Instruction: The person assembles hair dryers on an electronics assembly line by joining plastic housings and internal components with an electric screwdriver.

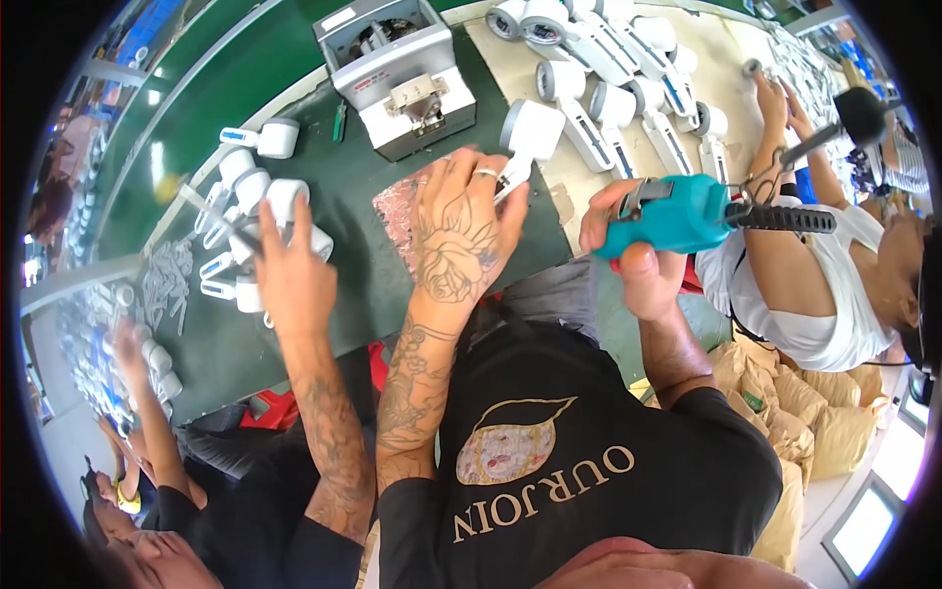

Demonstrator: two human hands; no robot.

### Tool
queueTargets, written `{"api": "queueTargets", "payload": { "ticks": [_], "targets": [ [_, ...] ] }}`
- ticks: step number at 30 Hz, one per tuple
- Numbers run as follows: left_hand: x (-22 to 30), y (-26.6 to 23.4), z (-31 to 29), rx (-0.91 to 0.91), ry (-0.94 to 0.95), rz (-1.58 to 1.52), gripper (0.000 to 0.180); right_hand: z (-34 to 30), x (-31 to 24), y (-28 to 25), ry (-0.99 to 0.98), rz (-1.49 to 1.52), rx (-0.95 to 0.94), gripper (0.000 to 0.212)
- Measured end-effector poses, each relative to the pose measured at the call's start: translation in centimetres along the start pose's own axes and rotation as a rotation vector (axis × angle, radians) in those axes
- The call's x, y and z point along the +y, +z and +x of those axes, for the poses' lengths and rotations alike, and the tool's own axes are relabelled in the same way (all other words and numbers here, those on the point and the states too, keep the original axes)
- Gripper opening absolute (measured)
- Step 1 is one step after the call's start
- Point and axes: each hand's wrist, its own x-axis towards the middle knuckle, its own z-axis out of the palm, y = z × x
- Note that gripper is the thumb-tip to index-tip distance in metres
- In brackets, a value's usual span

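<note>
My left hand (459, 226) is closed on the handle of a white handheld device (533, 131) with a round head. It rests over a worn reddish pad (394, 211) on the green bench. The device's head points up and away from me, and my fingers partly cover its handle. My right hand (643, 250) grips a teal electric screwdriver (677, 211), held above the bench's near edge to the right. A black ribbed cable sleeve sticks out from the tool's right end. I cannot make out the tool's tip.
Beyond my left hand stands a grey open-topped machine (402, 83), apparently a screw feeder. Several similar white devices (608, 49) lie at the far right, more at left (250, 187). A co-worker's hand (294, 265) reaches in from the left. Another person (814, 265) sits at right, near brown sacks (814, 412).
</note>
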Motion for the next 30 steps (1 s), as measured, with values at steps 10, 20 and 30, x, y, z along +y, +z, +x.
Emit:
{"api": "queueTargets", "payload": {
  "ticks": [10,20,30],
  "targets": [
    [-2.8,-2.6,-1.7,-0.156,-0.025,-0.128,0.021,6.5,-0.5,4.2,-0.082,0.194,-0.013,0.08],
    [-5.7,-1.2,-2.4,-0.105,0.062,-0.035,0.041,16.4,3.2,11.3,-0.276,0.377,-0.114,0.033],
    [-6.5,-0.2,-3.1,-0.069,0.005,-0.096,0.045,17.7,5.8,13.0,-0.257,0.155,-0.122,0.034]
  ]
}}
